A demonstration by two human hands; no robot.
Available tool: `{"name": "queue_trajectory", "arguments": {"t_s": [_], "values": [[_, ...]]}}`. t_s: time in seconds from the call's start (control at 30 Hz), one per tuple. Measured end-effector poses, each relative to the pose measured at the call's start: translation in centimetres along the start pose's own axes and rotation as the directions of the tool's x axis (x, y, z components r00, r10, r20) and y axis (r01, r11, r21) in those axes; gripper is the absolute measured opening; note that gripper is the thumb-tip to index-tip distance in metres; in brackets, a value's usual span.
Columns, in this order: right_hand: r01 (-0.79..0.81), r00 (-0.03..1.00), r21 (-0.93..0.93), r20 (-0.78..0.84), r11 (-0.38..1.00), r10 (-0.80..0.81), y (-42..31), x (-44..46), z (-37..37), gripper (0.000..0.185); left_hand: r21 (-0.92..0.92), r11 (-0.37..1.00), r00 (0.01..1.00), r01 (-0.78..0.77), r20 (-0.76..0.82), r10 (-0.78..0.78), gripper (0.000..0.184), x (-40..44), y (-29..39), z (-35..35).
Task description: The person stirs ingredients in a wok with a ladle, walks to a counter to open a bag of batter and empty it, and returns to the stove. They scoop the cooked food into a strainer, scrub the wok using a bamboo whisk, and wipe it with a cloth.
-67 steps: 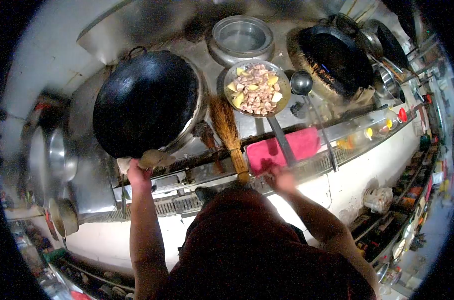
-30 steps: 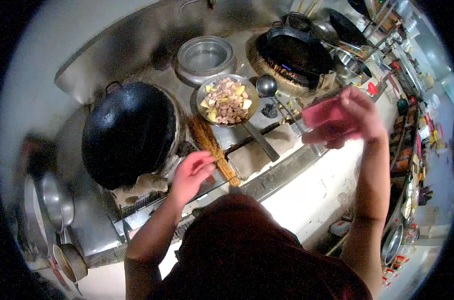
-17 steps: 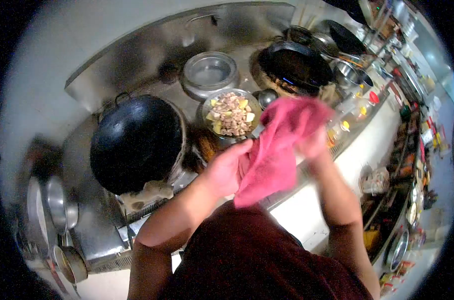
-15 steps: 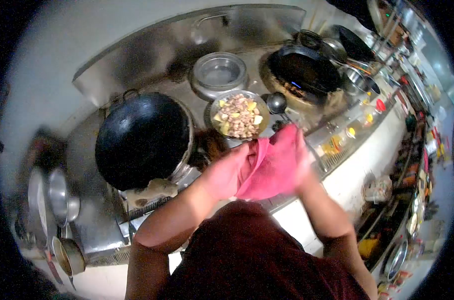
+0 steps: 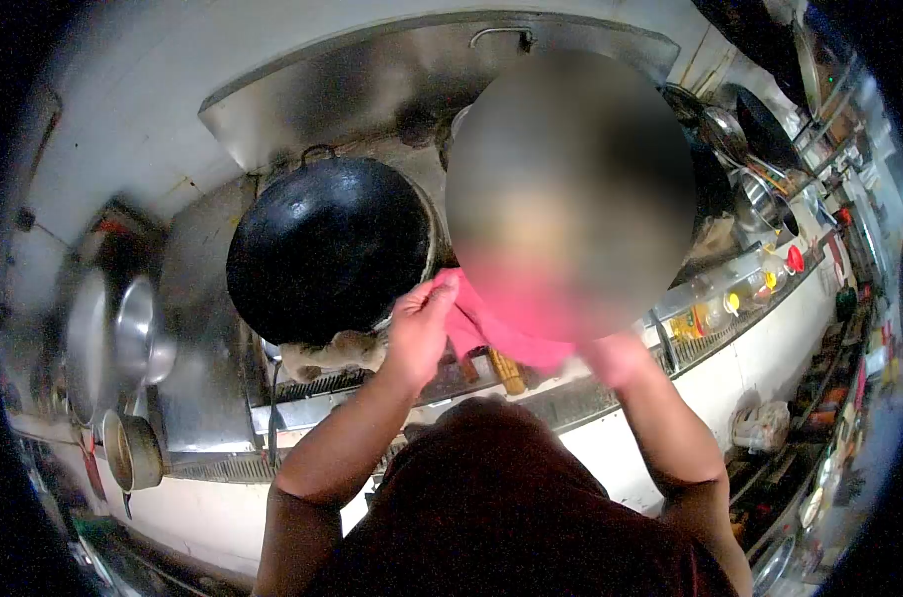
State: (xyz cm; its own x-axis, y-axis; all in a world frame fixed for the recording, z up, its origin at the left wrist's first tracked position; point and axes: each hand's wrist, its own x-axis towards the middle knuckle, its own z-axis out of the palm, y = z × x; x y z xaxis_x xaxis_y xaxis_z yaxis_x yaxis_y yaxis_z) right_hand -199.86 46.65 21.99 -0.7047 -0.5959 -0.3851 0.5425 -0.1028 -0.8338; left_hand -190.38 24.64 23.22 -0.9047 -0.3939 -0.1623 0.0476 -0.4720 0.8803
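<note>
A pink cloth hangs stretched between my hands, over the front edge of the stove. My left hand is closed on its left end, fingers pinched together. At the cloth's right end is my right hand, closed on it and partly covered by a large blurred disc. The same blur hides the upper part of the cloth and what lies behind it. A big black wok stands left of my left hand, with a beige rag at its near rim. The bundled handle of a straw brush shows beneath the cloth.
Bottles with red and yellow caps line the stove's right front edge. Steel bowls and a small pot are at the left. A faucet is on the back panel. Metal bowls and pans stand at the back right.
The pink cloth was lifted from the stove's front edge and bunched between both hands; now it is spread wider between them. My left hand left the rag by the wok. The view has shifted.
</note>
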Motion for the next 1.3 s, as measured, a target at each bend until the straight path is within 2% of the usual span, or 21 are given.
{"name": "queue_trajectory", "arguments": {"t_s": [0.03, 0.1, 0.17, 0.3, 0.37, 0.43, 0.53, 0.57, 0.63, 0.67, 0.73, 0.77, 0.8, 0.83, 0.9, 0.97, 1.0, 1.03, 1.1, 1.2, 1.3], "values": [[0.029, 0.993, 0.012, -0.111, 0.999, -0.028, 0.2, 0.6, -1.4, 0.023, 0.011, 1.0, 1.0, -0.016, -0.026, 0.016, 0.023, 0.1, 0.2, -0.7], [0.005, 0.996, 0.112, -0.09, 0.994, 0.005, -0.5, 0.7, -1.7, 0.021, 0.143, 0.989, 0.998, -0.036, -0.044, 0.043, 0.022, 0.8, -0.3, -2.4], [0.228, 0.965, 0.097, -0.153, 0.969, -0.212, -1.1, 0.5, -0.8, 0.02, 0.489, 0.86, 0.989, -0.146, 0.096, 0.114, 0.02, 1.2, -0.1, -3.6], [0.375, 0.925, 0.112, -0.105, 0.92, -0.364, -3.0, 0.5, 1.7, 0.02, 0.492, 0.861, 0.991, -0.131, 0.075, 0.108, 0.02, 1.3, 1.9, -3.8], [0.381, 0.924, 0.136, -0.103, 0.915, -0.369, -3.4, 0.8, 2.7, 0.02, 0.388, 0.895, 0.968, -0.218, -0.032, 0.25, 0.03, 1.1, 3.1, -3.0], [0.418, 0.907, 0.141, -0.116, 0.897, -0.404, -3.6, 1.5, 3.0, 0.02, 0.49, 0.855, 0.966, -0.171, -0.09, 0.244, 0.037, 1.4, 4.3, -3.2], [0.453, 0.889, 0.144, -0.147, 0.88, -0.434, -4.0, 2.0, 3.7, 0.02, 0.326, 0.911, 0.956, -0.251, 0.228, 0.182, 0.038, 0.8, 6.1, -3.0], [0.486, 0.871, 0.144, -0.161, 0.862, -0.464, -4.0, 2.2, 3.8, 0.019, 0.489, 0.822, 0.953, -0.291, 0.226, 0.202, 0.033, 0.3, 6.6, -3.0], [0.509, 0.86, 0.154, -0.133, 0.847, -0.493, -3.8, 2.3, 4.3, 0.018, 0.816, 0.395, 0.876, -0.422, 0.254, 0.41, 0.025, -1.2, 7.7, -2.7], [0.587, 0.794, -0.085, -0.131, 0.805, -0.593, -3.7, 2.2, 4.6, 0.018, 0.817, 0.399, 0.876, -0.416, 0.243, 0.417, 0.025, -1.7, 7.9, -3.0], [0.566, 0.704, -0.56, -0.053, 0.605, -0.708, -3.7, 1.7, 5.8, 0.015, 0.874, 0.071, 0.787, -0.481, 0.395, 0.475, 0.022, -2.7, 8.1, -3.8], [0.567, 0.713, -0.559, -0.035, 0.605, -0.701, -3.3, 1.7, 6.6, 0.015, 0.859, 0.117, 0.789, -0.498, 0.393, 0.473, 0.017, -3.3, 8.0, -4.0], [0.5, 0.577, -0.835, 0.125, 0.228, -0.807, -2.9, 1.8, 7.4, 0.012, 0.811, 0.177, 0.771, -0.558, 0.428, 0.472, 0.015, -3.7, 7.3, -4.1], [0.321, 0.461, -0.926, 0.335, -0.198, -0.822, -2.4, 1.9, 8.1, 0.01, 0.753, 0.236, 0.749, -0.614, 0.463, 0.474, 0.014, -4.0, 6.5, -4.2], [0.323, 0.463, -0.917, 0.37, -0.236, -0.805, 1.8, 4.3, 6.7, 0.009, 0.865, 0.367, 0.933, -0.342, 0.359, 0.022, 0.017, -5.9, 6.9, -3.3], [0.624, 0.61, -0.698, 0.155, 0.351, -0.777, 7.3, 6.5, 5.2, 0.015, 0.862, 0.287, 0.907, -0.419, 0.414, 0.08, 0.02, -6.5, 5.2, -3.3], [0.506, 0.831, -0.421, 0.004, 0.752, -0.557, 9.7, 6.2, 6.5, 0.018, 0.865, 0.349, 0.921, -0.36, 0.388, -0.012, 0.021, -6.9, 5.0, -3.4], [0.268, 0.952, -0.033, -0.147, 0.963, -0.27, 12.1, 5.9, 7.9, 0.021, 0.846, 0.379, 0.924, -0.375, 0.374, 0.081, 0.02, -7.6, 4.5, -3.5], [0.057, 0.988, 0.093, -0.15, 0.994, -0.042, 14.9, 5.0, 10.7, 0.024, 0.789, 0.355, 0.863, -0.502, 0.486, 0.139, 0.019, -7.4, -0.3, -4.8], [0.037, 0.999, -0.124, -0.01, 0.992, -0.039, 15.6, 4.1, 14.5, 0.029, 0.757, 0.112, 0.764, -0.644, 0.645, 0.035, 0.017, -8.5, -1.0, -6.6], [0.153, 0.983, -0.345, 0.15, 0.926, -0.106, 14.2, 4.3, 17.3, 0.034, 0.706, 0.263, 0.745, -0.658, 0.661, 0.089, 0.027, -8.7, 0.0, -7.6]]}}
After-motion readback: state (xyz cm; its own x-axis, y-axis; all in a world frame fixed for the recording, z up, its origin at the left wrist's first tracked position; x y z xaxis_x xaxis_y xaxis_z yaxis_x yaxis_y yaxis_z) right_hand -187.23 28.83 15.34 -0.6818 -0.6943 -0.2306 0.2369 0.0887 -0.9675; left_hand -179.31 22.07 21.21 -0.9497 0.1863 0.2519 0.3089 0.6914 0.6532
